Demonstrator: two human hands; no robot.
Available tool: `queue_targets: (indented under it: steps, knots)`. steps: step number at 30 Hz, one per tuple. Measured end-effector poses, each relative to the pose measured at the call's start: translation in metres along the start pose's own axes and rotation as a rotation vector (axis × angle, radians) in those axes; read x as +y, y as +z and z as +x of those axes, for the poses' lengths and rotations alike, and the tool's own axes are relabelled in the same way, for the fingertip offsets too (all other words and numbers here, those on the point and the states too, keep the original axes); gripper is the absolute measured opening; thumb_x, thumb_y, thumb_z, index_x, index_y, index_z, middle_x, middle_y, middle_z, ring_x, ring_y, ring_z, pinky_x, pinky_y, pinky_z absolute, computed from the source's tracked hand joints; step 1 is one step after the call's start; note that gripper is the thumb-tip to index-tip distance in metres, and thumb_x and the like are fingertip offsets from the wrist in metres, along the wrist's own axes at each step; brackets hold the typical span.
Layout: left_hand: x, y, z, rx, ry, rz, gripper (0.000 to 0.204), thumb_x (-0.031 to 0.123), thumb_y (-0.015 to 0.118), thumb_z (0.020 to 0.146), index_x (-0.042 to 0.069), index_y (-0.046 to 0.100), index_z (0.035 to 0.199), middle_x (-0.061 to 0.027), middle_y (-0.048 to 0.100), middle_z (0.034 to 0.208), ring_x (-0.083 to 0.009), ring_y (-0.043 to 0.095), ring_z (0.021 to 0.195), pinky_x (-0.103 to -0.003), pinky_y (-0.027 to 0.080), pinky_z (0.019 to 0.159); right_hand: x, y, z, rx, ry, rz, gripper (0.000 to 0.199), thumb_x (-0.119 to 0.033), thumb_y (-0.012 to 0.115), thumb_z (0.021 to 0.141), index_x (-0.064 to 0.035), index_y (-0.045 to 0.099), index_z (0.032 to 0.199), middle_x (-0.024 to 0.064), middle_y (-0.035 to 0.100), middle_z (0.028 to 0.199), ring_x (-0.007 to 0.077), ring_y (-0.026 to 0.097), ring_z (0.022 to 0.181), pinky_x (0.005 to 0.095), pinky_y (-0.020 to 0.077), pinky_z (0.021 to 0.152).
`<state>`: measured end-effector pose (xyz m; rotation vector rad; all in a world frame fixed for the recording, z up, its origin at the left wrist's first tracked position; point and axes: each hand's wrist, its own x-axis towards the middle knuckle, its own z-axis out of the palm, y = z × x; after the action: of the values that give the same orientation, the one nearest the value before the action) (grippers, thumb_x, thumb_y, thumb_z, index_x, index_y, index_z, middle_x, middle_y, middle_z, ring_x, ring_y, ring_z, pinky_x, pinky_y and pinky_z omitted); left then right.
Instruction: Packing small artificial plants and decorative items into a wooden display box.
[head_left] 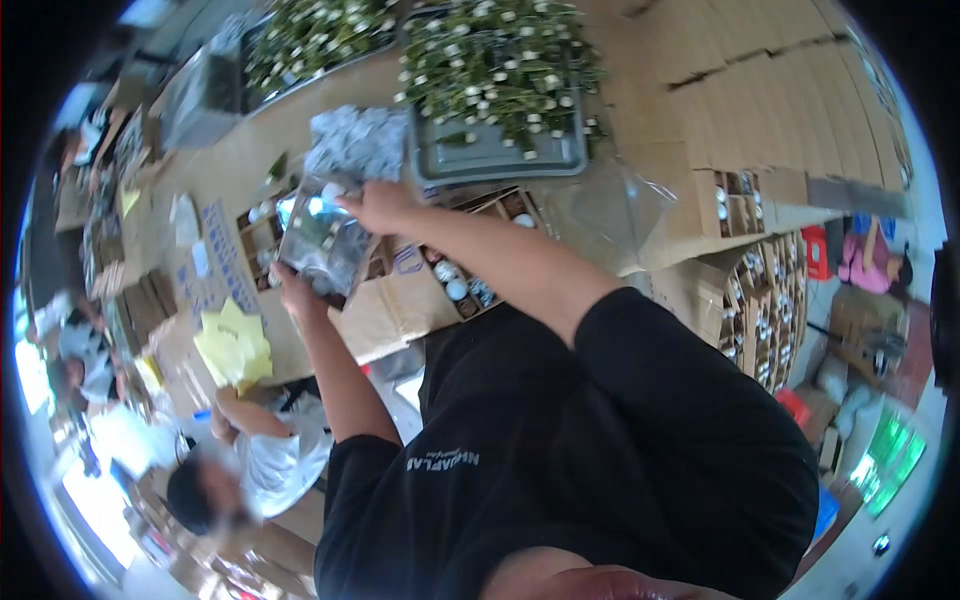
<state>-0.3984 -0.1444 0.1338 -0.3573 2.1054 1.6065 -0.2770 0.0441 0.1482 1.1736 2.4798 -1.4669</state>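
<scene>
A clear plastic bag point(325, 240) with small pale items inside is held between my two hands over an open cardboard box. My left hand point(298, 292) grips its lower left edge, fingers closed. Higher up, my right hand point(385, 207) pinches the bag's upper right side, close to a crumpled grey-blue cloth or plastic heap point(357, 140). Under the bag, the cardboard box point(395, 310) has dividers with small white-topped items in its cells; the bag and my right forearm hide part of it.
A grey tray point(500, 160) heaped with green, white-tipped pieces lies beyond my right hand, beside a second such tray point(320, 50). Yellow paper sheets point(233, 345) lie left of the box. A person in white point(285, 460) sits lower left. Stacked flat cardboard point(780, 110) and divided boxes point(765, 310) stand right.
</scene>
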Motion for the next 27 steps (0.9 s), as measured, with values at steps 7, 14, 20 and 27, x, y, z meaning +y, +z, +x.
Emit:
queue_targets:
  steps: [7, 14, 20, 27]
  knots:
    - [-0.015, 0.04, 0.001, 0.199, -0.053, 0.041, 0.091, 0.068, 0.049, 0.086, -0.02, 0.057, 0.105, -0.0199, 0.066, 0.101, -0.0304, 0.066, 0.085, -0.042, 0.056, 0.067, 0.063, -0.007, 0.009, -0.09, 0.093, 0.589, 0.055, -0.045, 0.071, 0.081, 0.0052, 0.062, 0.099, 0.0193, 0.068, 0.081, 0.0236, 0.069, 0.067, 0.0359, 0.0556, 0.06]
    - [-0.02, 0.039, 0.029, 0.575, 0.038, 0.522, 0.091, 0.068, 0.042, 0.089, -0.021, 0.061, 0.088, -0.0277, 0.067, 0.09, -0.0369, 0.065, 0.081, -0.047, 0.052, 0.07, 0.088, -0.079, 0.012, 0.219, -0.262, 0.173, 0.039, -0.016, 0.067, 0.083, 0.0008, 0.058, 0.116, 0.0131, 0.07, 0.094, 0.0214, 0.068, 0.079, 0.034, 0.0549, 0.066]
    - [-0.01, 0.044, 0.009, 0.898, -0.031, 0.63, 0.06, 0.051, 0.053, 0.09, -0.003, 0.053, 0.116, -0.0266, 0.057, 0.113, -0.037, 0.052, 0.11, -0.05, 0.044, 0.09, 0.203, -0.182, -0.039, 0.602, 0.174, -0.438, 0.041, -0.035, 0.069, 0.081, -0.0011, 0.057, 0.101, 0.0192, 0.061, 0.106, 0.0334, 0.064, 0.092, 0.0436, 0.0544, 0.072]
    - [0.004, 0.179, -0.075, -0.296, 1.137, 0.729, 0.019, 0.014, 0.069, 0.079, 0.008, 0.066, 0.097, -0.0118, 0.062, 0.102, -0.032, 0.057, 0.098, -0.041, 0.044, 0.087, 0.242, -0.165, -0.019, 0.541, 0.211, -0.498, 0.037, -0.038, 0.067, 0.082, -0.0045, 0.057, 0.094, 0.0147, 0.066, 0.091, 0.035, 0.066, 0.077, 0.0457, 0.0546, 0.067]
